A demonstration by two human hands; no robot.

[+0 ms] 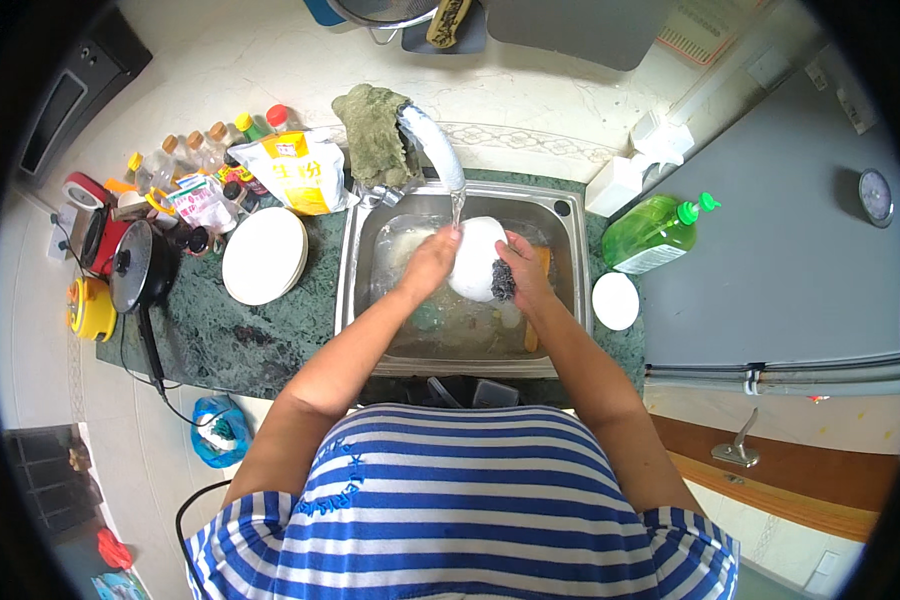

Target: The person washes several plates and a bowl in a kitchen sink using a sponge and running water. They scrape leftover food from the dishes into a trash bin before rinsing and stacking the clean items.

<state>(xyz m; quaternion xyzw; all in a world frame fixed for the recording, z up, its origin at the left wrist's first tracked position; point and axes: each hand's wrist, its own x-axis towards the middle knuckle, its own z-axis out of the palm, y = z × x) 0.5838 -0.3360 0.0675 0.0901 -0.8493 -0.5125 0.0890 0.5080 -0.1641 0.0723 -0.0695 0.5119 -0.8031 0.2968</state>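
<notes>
Over the stainless steel sink (465, 367), my left hand (433, 262) grips the left edge of a white bowl (477, 259). My right hand (523, 270) holds the bowl's right side, with a dark scouring pad (502, 280) between its fingers and the bowl. Water runs from the faucet (436, 146), whose spout is wrapped in pale material, down near my left fingers and the bowl's upper edge. Cloudy water covers the bottom of the sink. In it lie an orange-brown utensil (531, 337), partly hidden by my right hand, and a blurred greenish item.
Stacked white plates (264, 256) and a lidded black pan (139, 266) stand left on the green counter (270, 337). To the right are a small white dish (616, 301) and a green pump bottle (649, 234). A green cloth (375, 135) hangs by the faucet.
</notes>
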